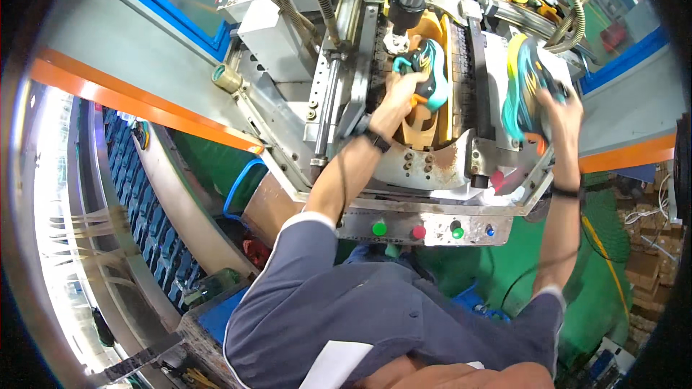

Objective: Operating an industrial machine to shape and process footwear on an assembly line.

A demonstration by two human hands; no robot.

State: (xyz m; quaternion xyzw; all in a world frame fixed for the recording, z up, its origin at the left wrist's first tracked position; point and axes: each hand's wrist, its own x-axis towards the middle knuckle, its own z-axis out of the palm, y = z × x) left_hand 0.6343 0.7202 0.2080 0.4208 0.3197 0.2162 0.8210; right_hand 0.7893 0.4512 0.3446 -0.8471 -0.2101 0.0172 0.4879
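My left hand (398, 95) grips a teal-and-black shoe (435, 75) by its near end. That shoe lies in the tan cradle (419, 137) of a machine, just below a dark metal cylinder (408, 11). Over on the right, my right hand (564, 112) is closed round a second shoe (516, 101), teal with yellow and orange parts. It is above a pale plate beside the cradle; whether it touches the plate I cannot tell. My fingers partly cover both shoes.
Along the machine's front runs a panel with green (380, 229), red (419, 232) and blue buttons. Ribbed hoses (577, 11) arch above its back. An orange rail (137, 97) crosses at left, beyond which a curved conveyor (162, 173) stands. Cartons (644, 270) are stacked at lower right.
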